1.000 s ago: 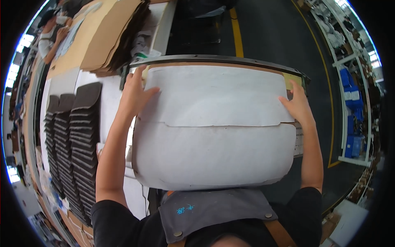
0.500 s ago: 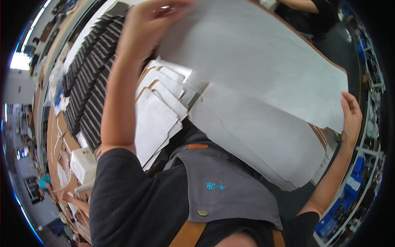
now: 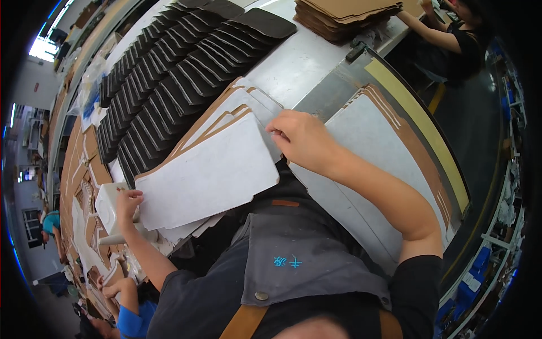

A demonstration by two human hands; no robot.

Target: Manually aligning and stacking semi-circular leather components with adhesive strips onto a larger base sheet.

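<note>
A large white sheet [image 3: 209,169] with a brown edge lies on a fanned pile of similar sheets, to the left of my apron. At its left end my left hand [image 3: 129,204] is bent round the edge, fingers closed on it. My right hand [image 3: 307,141] is curled with thumb and fingertips together, close by the sheet's right edge; anything inside that pinch is hidden. Under my right forearm a second stack of white, brown-edged sheets [image 3: 372,147] rests on a grey board [image 3: 333,85] with a yellow strip [image 3: 420,113] along its far side.
Rows of overlapping black pieces [image 3: 186,68] cover the far left of the white table [image 3: 282,59]. A stack of brown sheets [image 3: 344,17] sits at the far edge. A white machine-like box [image 3: 110,206] stands by my left hand. Other people work at far right and lower left.
The large sheet held up before me has come down out of the air. My right hand has swung left across the body, and my left hand has dropped to the left pile.
</note>
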